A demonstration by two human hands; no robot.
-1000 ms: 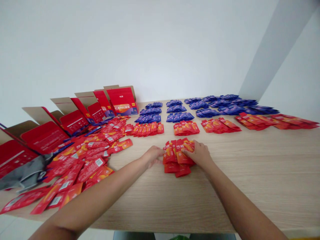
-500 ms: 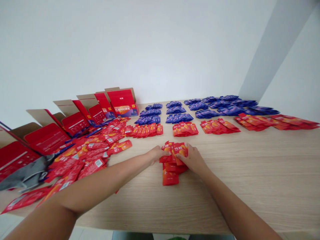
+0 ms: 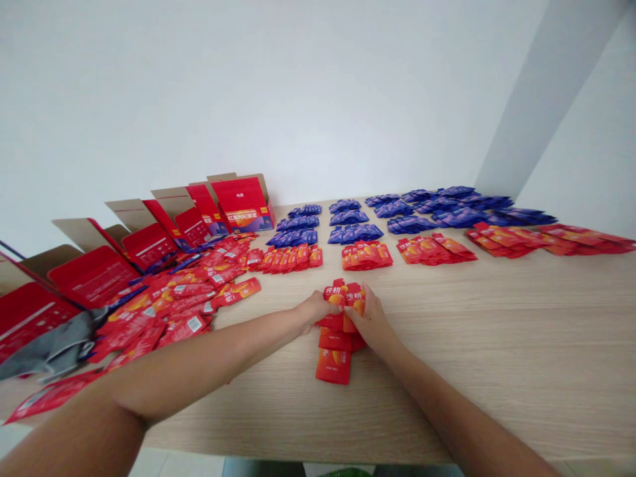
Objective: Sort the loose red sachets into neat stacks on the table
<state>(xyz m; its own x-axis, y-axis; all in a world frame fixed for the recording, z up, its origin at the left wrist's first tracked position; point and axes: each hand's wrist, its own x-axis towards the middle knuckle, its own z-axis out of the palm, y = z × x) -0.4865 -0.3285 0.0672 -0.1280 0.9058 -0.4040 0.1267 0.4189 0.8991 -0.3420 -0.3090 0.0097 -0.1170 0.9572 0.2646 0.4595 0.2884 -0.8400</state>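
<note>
Near the middle of the table, several red pouches (image 3: 334,339) with orange fruit prints lie overlapped in a small stack. My left hand (image 3: 317,309) is closed on the left side of the upper pouches, its thumb on top. From the right, my right hand (image 3: 373,319) grips a red pouch (image 3: 354,298) with its thumb across the front. The two hands almost meet. One pouch (image 3: 332,366) sticks out of the stack toward me. The undersides of the pouches and the fingers beneath them are hidden.
A loose heap of red pouches (image 3: 171,298) covers the left side, by open red cartons (image 3: 243,204) and a grey cloth (image 3: 50,341). Behind my hands lie grouped red pouches (image 3: 366,256) and rows of purple pouches (image 3: 355,234). More red pouches (image 3: 581,239) lie far right.
My right hand has moved left, bringing its pouch closer to the left hand's. The lowest pouch now juts out further toward me. Surrounding groups stay put.
</note>
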